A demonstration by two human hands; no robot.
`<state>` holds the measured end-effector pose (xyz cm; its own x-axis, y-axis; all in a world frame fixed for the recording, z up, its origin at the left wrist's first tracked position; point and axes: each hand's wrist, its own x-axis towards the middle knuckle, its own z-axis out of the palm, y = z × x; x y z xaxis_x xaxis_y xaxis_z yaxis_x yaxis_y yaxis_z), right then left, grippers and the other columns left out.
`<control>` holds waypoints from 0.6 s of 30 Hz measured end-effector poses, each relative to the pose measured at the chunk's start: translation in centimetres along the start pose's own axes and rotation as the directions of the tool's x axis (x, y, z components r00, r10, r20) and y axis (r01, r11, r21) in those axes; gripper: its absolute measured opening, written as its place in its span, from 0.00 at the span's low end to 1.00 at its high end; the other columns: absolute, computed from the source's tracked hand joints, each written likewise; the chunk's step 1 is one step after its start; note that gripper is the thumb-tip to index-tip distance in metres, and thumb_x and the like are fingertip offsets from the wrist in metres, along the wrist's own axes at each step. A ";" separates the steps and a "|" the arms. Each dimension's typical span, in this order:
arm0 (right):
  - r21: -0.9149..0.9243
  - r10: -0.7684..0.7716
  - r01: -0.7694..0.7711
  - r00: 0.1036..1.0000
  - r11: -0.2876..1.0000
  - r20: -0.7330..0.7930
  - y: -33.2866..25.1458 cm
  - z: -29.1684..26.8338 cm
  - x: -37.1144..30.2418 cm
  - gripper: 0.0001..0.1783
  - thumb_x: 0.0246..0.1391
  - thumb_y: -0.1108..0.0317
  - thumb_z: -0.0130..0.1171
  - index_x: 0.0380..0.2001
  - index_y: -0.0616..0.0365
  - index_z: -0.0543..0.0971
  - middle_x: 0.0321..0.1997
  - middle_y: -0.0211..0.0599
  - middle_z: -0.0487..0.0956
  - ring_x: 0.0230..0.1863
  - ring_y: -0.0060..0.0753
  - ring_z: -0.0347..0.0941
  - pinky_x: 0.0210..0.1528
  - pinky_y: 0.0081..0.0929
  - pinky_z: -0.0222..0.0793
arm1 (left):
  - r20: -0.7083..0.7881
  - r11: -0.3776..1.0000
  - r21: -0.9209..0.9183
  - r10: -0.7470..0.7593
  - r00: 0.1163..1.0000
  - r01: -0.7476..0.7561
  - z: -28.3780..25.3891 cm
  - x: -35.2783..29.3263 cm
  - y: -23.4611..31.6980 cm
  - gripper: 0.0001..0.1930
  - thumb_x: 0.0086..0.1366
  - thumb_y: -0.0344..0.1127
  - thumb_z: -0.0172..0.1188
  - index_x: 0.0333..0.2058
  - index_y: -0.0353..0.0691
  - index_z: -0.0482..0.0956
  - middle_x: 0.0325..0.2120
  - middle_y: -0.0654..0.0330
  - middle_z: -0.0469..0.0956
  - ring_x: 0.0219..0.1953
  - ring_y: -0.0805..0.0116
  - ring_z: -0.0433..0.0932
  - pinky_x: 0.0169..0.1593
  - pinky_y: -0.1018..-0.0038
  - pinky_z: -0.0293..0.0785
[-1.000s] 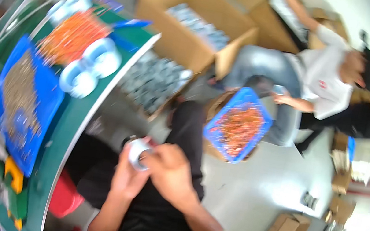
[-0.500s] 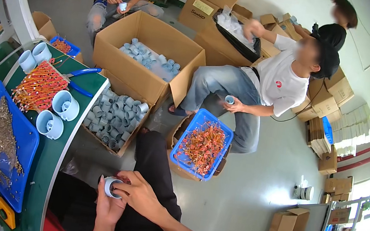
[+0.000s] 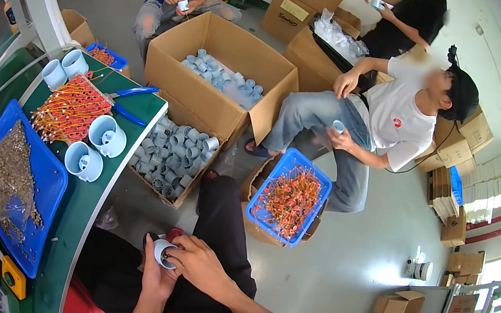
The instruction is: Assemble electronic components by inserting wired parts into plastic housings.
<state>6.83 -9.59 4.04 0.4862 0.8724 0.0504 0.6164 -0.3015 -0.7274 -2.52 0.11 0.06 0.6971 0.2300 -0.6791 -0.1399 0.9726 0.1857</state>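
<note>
Over my lap, my left hand [image 3: 158, 278] is wrapped round a light-blue plastic cup [image 3: 158, 252], its mouth tilted toward my right. My right hand [image 3: 201, 269] has its fingers bent into the mouth of that cup; whatever the fingertips hold inside is hidden. On the green table [image 3: 111, 166] to my left stand similar cups, the nearest pair [image 3: 84, 162] with small fittings inside. Beside them lie a bundle of orange-red wires [image 3: 71, 112] and blue-handled pliers [image 3: 130, 115].
A blue tray [image 3: 50, 218] holds a plastic bag and small brass-coloured parts, near a yellow box with a dark knob [image 3: 13, 277]. Ahead are cartons of cups [image 3: 170, 158] [image 3: 206, 105] and a blue basket [image 3: 252, 207] of wires. Several co-workers sit or stand beyond, one in white [image 3: 398, 110] close by.
The view has shifted, so the scene sits further right. My fingers stay in the cup. The co-worker in white has lowered a raised hand; the one behind has moved left, holding a light-coloured piece.
</note>
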 end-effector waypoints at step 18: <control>0.101 0.022 0.000 0.977 0.995 -0.210 -1.9 -0.8 -0.1 0.11 0.43 0.70 0.67 0.33 0.58 0.83 0.34 0.36 0.75 0.37 0.36 0.74 0.37 0.29 0.72 | 0.132 0.997 0.078 0.002 0.991 -0.012 1.2 -0.2 1.0 0.25 0.68 0.56 0.42 0.43 0.37 0.74 0.35 0.56 0.77 0.39 0.62 0.77 0.44 0.68 0.74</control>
<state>6.06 -9.42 5.99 0.6189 0.7652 0.1772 0.5503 -0.2614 -0.7930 -1.91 0.96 1.23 0.7837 0.2249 -0.5790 -0.0928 0.9641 0.2488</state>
